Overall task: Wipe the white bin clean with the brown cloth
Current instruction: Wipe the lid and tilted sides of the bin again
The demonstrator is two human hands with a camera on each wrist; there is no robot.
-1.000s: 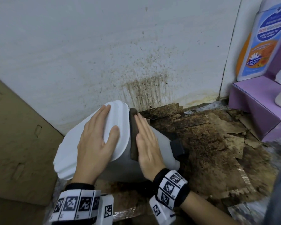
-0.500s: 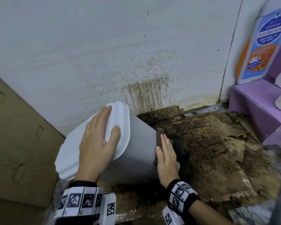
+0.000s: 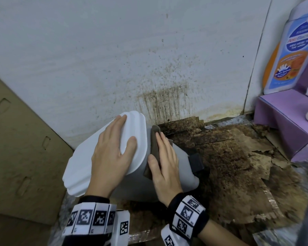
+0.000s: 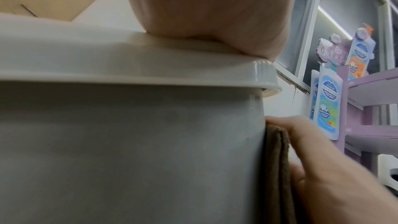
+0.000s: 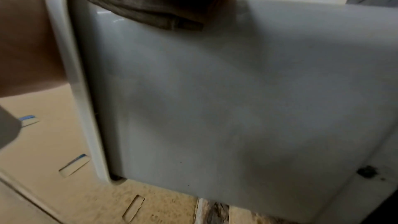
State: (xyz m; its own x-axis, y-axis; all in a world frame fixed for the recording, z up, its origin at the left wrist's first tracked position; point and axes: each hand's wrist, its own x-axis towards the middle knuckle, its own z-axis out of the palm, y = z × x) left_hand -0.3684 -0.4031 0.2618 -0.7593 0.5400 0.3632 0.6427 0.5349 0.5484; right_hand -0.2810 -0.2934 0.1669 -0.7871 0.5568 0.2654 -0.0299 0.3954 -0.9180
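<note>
1. Hands first: the left hand (image 3: 112, 157) lies flat on the white plastic lid (image 3: 137, 132) of the white plastic bin (image 3: 181, 164), fingers straight and spread, thumb out toward the lid's right edge; it curls round nothing.
2. From the left wrist view, the heel of that hand (image 4: 206, 11) presses on the lid's top (image 4: 90, 60) near its corner.
3. The right hand (image 3: 164, 164) is also flat, fingers straight and together, pressing the folded brown cloth (image 3: 154, 144) against the bin's side wall just under the lid's rim.
4. The cloth sticks out past the fingertips at its upper end, and its lower edge shows beside the thumb.
5. In the left wrist view the cloth (image 4: 277, 168) is sandwiched between the bin wall (image 4: 133, 151) and the right hand's fingers (image 4: 308, 134).
6. In the right wrist view the cloth (image 5: 146, 9) sits on the upper part of the wall (image 5: 215, 91), touching the lid's rim (image 5: 71, 74).
7. The bin is tipped over toward the left, lid facing the person, and rests on stained, torn brown cardboard (image 3: 238, 166) on the floor, close to the foot of the dirty white wall (image 3: 114, 59).
8. A tan cardboard sheet with slots (image 3: 16, 139) leans at the left edge of the floor area.
9. At the right stands a purple cardboard display stand (image 3: 283, 118) with a blue-and-orange printed bottle cutout (image 3: 292, 50) on it.
</note>
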